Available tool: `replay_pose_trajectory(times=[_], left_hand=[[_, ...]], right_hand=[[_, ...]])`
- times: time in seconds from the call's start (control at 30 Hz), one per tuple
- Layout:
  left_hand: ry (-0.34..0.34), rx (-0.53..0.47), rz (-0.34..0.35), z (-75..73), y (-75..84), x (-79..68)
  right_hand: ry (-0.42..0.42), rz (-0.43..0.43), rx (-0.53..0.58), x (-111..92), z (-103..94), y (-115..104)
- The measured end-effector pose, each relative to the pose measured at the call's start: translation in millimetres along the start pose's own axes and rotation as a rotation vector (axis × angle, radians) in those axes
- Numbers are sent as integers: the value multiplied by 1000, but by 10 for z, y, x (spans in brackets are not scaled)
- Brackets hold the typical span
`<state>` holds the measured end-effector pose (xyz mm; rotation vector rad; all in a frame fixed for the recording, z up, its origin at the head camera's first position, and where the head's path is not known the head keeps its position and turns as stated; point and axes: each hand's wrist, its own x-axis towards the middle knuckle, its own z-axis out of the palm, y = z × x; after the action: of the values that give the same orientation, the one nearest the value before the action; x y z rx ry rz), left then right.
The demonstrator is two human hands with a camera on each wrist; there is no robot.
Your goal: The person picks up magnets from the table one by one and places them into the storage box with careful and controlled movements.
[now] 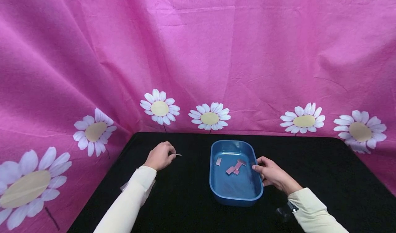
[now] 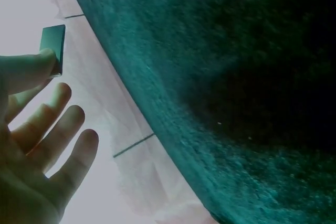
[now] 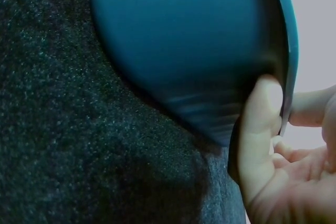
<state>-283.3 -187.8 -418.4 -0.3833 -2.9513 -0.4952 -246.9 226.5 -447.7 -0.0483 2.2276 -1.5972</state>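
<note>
Over the left half of the black table, my left hand (image 1: 159, 156) pinches a small flat rectangular tile (image 1: 178, 154) between thumb and forefinger. The left wrist view shows that tile (image 2: 53, 43) poking out past the thumb, the other fingers (image 2: 58, 137) spread apart. A deep blue plastic tub (image 1: 236, 199) with rounded corners is to the right of this hand. My right hand (image 1: 273, 173) grips the tub's right rim, thumb on one side of the wall and fingers on the other. Several small pinkish tiles (image 1: 230, 170) lie inside, some overlapping and one apart (image 1: 218, 161).
A black cloth covers the table (image 1: 182, 191). Behind and to the left hangs a pink curtain (image 1: 263, 61) with printed daisies. Something clear (image 1: 124, 186) is partly hidden by the left forearm. A faint, unclear object (image 1: 283, 212) lies near the right wrist.
</note>
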Motion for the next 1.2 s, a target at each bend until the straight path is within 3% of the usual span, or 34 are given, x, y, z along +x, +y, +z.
replay_pose_trajectory(times=[0.43,0.83,1.2], left_hand=[[-3,-52,81,-67,275,8],[42,-64,175,-98,458,82],[24,-86,202,-107,674,126]], right_hand=[[11,15,0,-5,81,35],[22,6,-16,-7,36,11],[6,3,-3,-7,45,-13]])
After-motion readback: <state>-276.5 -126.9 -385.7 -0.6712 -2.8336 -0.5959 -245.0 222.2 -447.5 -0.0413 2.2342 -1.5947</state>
